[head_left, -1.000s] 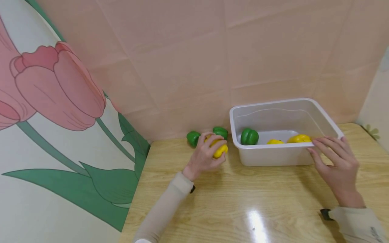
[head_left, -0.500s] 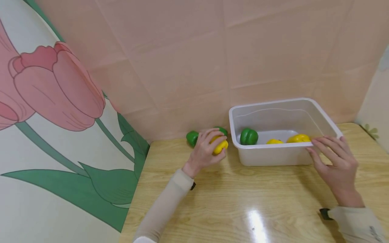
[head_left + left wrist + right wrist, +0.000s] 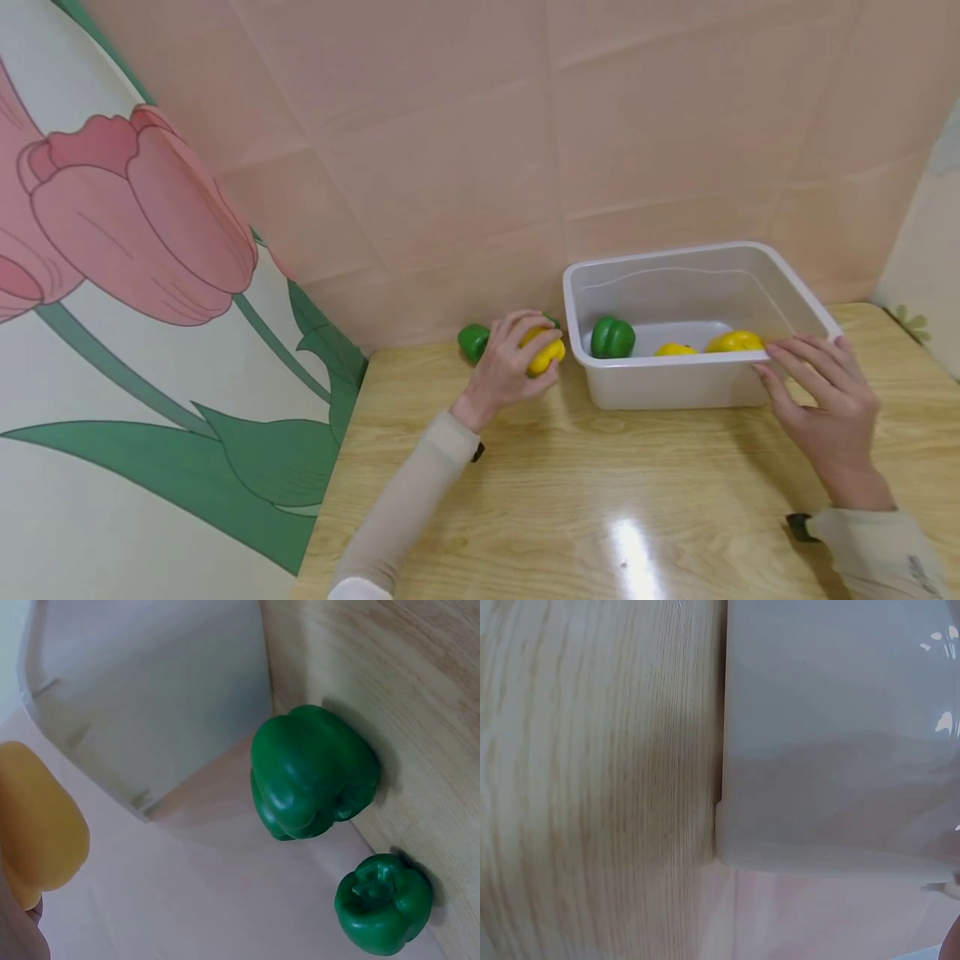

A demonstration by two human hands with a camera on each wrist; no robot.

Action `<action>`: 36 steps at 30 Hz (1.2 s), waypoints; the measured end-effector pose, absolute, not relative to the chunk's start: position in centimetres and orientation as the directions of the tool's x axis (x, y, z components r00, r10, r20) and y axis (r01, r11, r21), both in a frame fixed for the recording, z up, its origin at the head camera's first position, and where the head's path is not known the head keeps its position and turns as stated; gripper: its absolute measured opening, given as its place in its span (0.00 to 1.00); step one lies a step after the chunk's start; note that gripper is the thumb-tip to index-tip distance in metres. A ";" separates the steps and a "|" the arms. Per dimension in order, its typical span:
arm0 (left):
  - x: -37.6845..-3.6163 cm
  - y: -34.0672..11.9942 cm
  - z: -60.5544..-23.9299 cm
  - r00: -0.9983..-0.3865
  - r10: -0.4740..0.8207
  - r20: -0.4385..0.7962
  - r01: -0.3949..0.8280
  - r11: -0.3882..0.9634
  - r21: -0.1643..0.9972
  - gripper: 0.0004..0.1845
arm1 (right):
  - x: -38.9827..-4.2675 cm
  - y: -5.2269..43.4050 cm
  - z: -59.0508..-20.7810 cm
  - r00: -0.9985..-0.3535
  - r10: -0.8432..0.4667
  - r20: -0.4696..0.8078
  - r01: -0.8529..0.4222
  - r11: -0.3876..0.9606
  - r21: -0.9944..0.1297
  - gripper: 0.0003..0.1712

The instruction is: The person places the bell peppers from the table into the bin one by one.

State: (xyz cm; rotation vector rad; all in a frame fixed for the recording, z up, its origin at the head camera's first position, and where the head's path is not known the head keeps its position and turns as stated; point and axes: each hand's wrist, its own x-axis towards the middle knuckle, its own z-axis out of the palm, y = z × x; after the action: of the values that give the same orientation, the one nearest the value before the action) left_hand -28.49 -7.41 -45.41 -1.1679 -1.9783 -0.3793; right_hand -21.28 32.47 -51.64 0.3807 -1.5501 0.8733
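Note:
My left hand (image 3: 502,371) grips a yellow bell pepper (image 3: 545,354), which in the left wrist view hangs at the left edge, above the table. Beyond that hand lie two green bell peppers; the left one (image 3: 473,342) shows well, while the other (image 3: 311,772) is mostly hidden in the head view. A light grey plastic bin (image 3: 667,383) stands to the right. Inside it are a green bell pepper (image 3: 612,337) and two yellow ones, the nearer (image 3: 677,350) partly behind the front wall. My right hand (image 3: 828,404) holds the bin's front right rim, thumb outside.
A wood-grain table (image 3: 570,500) carries everything. Behind the bin rises a pinkish cloth backdrop (image 3: 450,167). On the left, a wall with a tulip picture (image 3: 150,225) meets the table's edge.
My left hand has lifted the yellow bell pepper slightly and moved it a little away from me, covering more of the green one behind. The right hand stays at the rim.

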 end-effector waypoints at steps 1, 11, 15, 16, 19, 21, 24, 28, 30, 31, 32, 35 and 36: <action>-28.5 -7.4 -45.3 -0.261 0.602 0.755 0.838 0.529 -0.132 0.20 | -21.3 32.5 -51.6 -0.191 0.243 0.951 -0.687 0.660 -0.306 0.19; -29.1 -6.8 -44.4 -0.254 0.613 0.749 0.845 0.516 -0.136 0.19 | -21.3 32.4 -51.5 -0.191 0.239 0.952 -0.680 0.667 -0.304 0.18; -29.5 -6.5 -44.1 -0.257 0.608 0.751 0.846 0.517 -0.129 0.18 | -21.3 32.5 -51.4 -0.193 0.239 0.952 -0.680 0.667 -0.306 0.18; -29.5 -6.4 -44.0 -0.256 0.607 0.752 0.847 0.516 -0.129 0.18 | -21.3 32.5 -51.4 -0.193 0.240 0.951 -0.681 0.665 -0.306 0.18; -29.7 -6.2 -43.8 -0.246 0.602 0.759 0.848 0.513 -0.132 0.19 | -21.3 32.5 -51.5 -0.189 0.240 0.952 -0.682 0.666 -0.303 0.18; -29.8 -6.1 -43.6 -0.246 0.598 0.763 0.848 0.513 -0.129 0.19 | -21.3 32.5 -51.5 -0.186 0.240 0.953 -0.683 0.666 -0.301 0.18; -30.0 -5.9 -43.5 -0.254 0.592 0.765 0.849 0.515 -0.116 0.20 | -21.2 32.4 -51.6 -0.189 0.239 0.953 -0.679 0.669 -0.302 0.18; -30.1 -5.7 -43.3 -0.263 0.590 0.764 0.849 0.518 -0.107 0.21 | -21.2 32.5 -51.7 -0.196 0.238 0.951 -0.677 0.669 -0.307 0.19; -30.1 -5.6 -43.2 -0.260 0.590 0.764 0.848 0.518 -0.112 0.21 | -21.2 32.5 -51.7 -0.198 0.236 0.951 -0.677 0.669 -0.307 0.19; -30.0 -5.5 -43.1 -0.256 0.589 0.767 0.850 0.515 -0.112 0.21 | -21.2 32.5 -51.8 -0.199 0.235 0.951 -0.676 0.670 -0.307 0.19; -30.0 -5.4 -43.1 -0.252 0.589 0.768 0.850 0.513 -0.115 0.21 | -21.2 32.6 -51.8 -0.200 0.233 0.952 -0.676 0.671 -0.306 0.19; -30.0 -5.2 -42.9 -0.238 0.588 0.773 0.853 0.508 -0.124 0.21 | -21.2 32.6 -51.8 -0.200 0.229 0.953 -0.675 0.672 -0.304 0.19; -30.0 -5.1 -42.8 -0.235 0.589 0.773 0.853 0.506 -0.126 0.21 | -21.2 32.6 -51.8 -0.201 0.229 0.952 -0.675 0.672 -0.304 0.19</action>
State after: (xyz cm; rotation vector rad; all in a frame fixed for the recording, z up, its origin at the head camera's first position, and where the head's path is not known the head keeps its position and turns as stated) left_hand -30.01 -5.12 -42.84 -1.1850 -1.9416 -0.4146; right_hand -21.23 32.60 -51.82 0.3781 -1.5719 0.8547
